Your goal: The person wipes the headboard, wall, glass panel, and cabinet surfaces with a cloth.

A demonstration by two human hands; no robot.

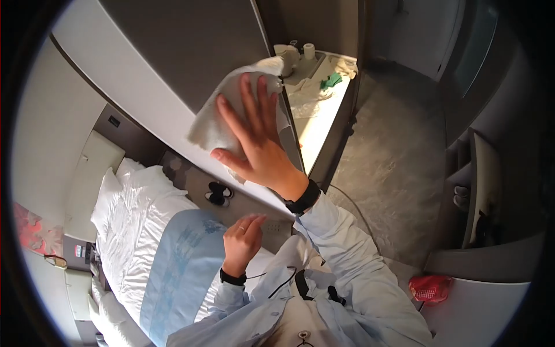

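My right hand point(254, 136) lies flat with its fingers spread on a white cloth point(211, 118). It presses the cloth against an upright panel with a dark face point(191, 46) and a pale border, beside its edge. The cloth sticks out past my fingers on the left and at the top. Lower down, my left hand point(241, 243) hovers in front of my body, near the bed's foot. Its fingers are loosely bent and nothing shows in them. Both wrists wear black bands.
A bed point(133, 214) with a blue runner point(182, 266) stands at left. Dark shoes point(218, 194) lie on the floor beyond. A lit counter point(312, 130) holds a tray, cups and a green cloth point(330, 81). A cable point(352, 208) trails at right, near a red bag point(430, 288).
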